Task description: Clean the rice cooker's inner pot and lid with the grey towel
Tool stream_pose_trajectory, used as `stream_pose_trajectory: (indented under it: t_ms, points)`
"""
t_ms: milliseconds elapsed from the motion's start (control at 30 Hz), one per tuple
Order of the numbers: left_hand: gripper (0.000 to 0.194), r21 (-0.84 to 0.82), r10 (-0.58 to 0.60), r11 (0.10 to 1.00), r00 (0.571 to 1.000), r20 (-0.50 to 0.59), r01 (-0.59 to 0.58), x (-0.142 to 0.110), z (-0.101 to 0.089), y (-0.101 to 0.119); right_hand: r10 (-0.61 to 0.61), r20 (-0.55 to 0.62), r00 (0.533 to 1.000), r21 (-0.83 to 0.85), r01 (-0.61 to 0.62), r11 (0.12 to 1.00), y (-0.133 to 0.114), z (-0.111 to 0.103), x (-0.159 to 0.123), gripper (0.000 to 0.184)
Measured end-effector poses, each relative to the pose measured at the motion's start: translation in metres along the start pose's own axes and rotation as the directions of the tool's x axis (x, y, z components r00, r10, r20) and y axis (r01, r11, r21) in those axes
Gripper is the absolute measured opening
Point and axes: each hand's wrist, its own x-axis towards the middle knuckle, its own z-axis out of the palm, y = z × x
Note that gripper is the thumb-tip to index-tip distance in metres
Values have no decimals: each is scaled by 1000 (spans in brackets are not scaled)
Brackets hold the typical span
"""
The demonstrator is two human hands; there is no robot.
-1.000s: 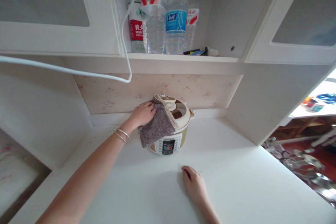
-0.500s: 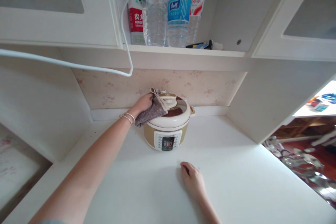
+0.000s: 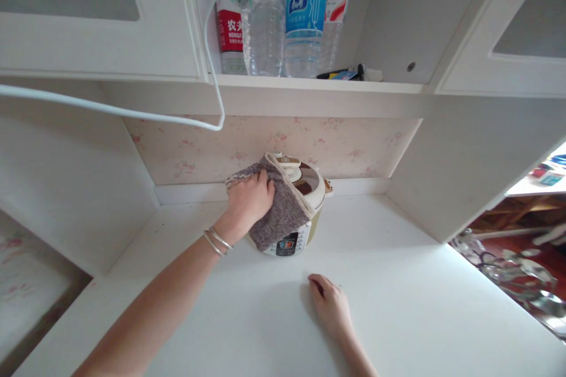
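Observation:
A grey-brown cloth [image 3: 283,207] is spread over the left and front-left side of a cream and gold electric pressure cooker [image 3: 315,188]. My left hand [image 3: 251,199] presses on the cloth with its fingers curled into it. The cloth covers part of the lid and the left part of the control panel [image 3: 288,244]. Farther forward on the white counter [image 3: 265,318], in front of the cooker, rests my right hand [image 3: 329,303]. Its fingers are curled closed, and nothing shows in them.
Above the cooker, an open cabinet shelf [image 3: 380,87] holds several plastic bottles [image 3: 305,17] and small dark items [image 3: 345,75]. A white cable [image 3: 132,112] hangs from the cabinet in front of the left side. White side panels [image 3: 469,153] flank the counter.
My left hand has moved from the cooker's back-left side toward its front, and the cloth has spread over more of the front. My right hand has stayed on the counter.

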Motion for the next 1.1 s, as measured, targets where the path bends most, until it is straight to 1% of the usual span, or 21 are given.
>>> stream_pose_trajectory:
  t_ms: [133, 200, 300, 367, 433, 500, 533, 567, 600, 633, 700, 733, 767, 800, 867, 900, 967, 1033, 1100]
  points:
    - [43, 27, 115, 993, 993, -32, -115, -15, -15, 25, -1, 4, 1000, -5, 1, 1000, 0, 0, 0, 32]
    - [42, 18, 176, 984, 982, -61, -176, -18, -16, 34, -2, 7, 1000, 2, 2, 1000, 0, 0, 0, 32]
    - [42, -6, 238, 971, 966, -102, -239, -19, -13, 42, -1, 9, 1000, 18, 1, 1000, 0, -1, 0, 32]
    - [41, -35, 246, 967, 962, -114, -252, -17, -10, 43, 0, 9, 1000, 35, 0, 999, 0, 0, -1, 31]
    - [41, -73, 217, 971, 969, -122, -226, -11, -6, 40, 6, 8, 1000, 62, -6, 998, -1, 0, -1, 30]
    - [41, -109, 179, 975, 975, -128, -193, -6, -3, 36, 38, 37, 999, 117, -43, 992, -3, -2, -2, 28]
    - [41, -123, 171, 975, 977, -128, -186, -5, -3, 34, 70, 65, 995, 175, -80, 981, -6, -4, -3, 28]
    - [41, -132, 169, 974, 977, -127, -186, -4, -3, 33, 101, 108, 989, 268, -127, 955, -11, -6, -4, 29]
    - [41, -138, 172, 972, 977, -125, -189, -4, -3, 33, 119, 160, 980, 395, -174, 902, -18, -10, -6, 33]
    - [41, -141, 174, 971, 977, -125, -191, -6, -3, 33, 112, 217, 970, 537, -214, 816, -25, -13, -7, 39]
    - [42, -146, 168, 971, 976, -137, -187, -10, -3, 35, 26, 303, 953, 773, -261, 578, -45, -21, -7, 49]
    - [42, -147, 160, 972, 976, -149, -182, -13, -3, 36, -26, 318, 948, 841, -270, 469, -55, -25, -6, 51]
    - [42, -149, 154, 973, 975, -162, -178, -16, -3, 37, -67, 320, 945, 882, -271, 386, -66, -28, -4, 52]
    - [42, -151, 148, 973, 974, -174, -175, -18, -2, 37, -86, 308, 947, 906, -265, 332, -75, -31, 0, 51]
    - [41, -170, 147, 969, 970, -193, -180, -21, -1, 35, -62, 250, 966, 934, -224, 278, -92, -35, 10, 46]
    - [41, -191, 154, 963, 968, -199, -193, -22, -1, 33, -29, 210, 977, 943, -195, 270, -98, -37, 17, 43]
    - [39, -271, 177, 935, 962, -208, -230, -23, -1, 26, 37, 149, 988, 946, -153, 286, -108, -39, 30, 41]
    - [36, -410, 197, 872, 958, -208, -269, -25, -2, 16, 83, 129, 988, 937, -149, 316, -115, -41, 41, 43]
    - [32, -584, 178, 767, 962, -208, -268, -27, 0, 3, 107, 110, 988, 938, -139, 316, -121, -45, 47, 45]
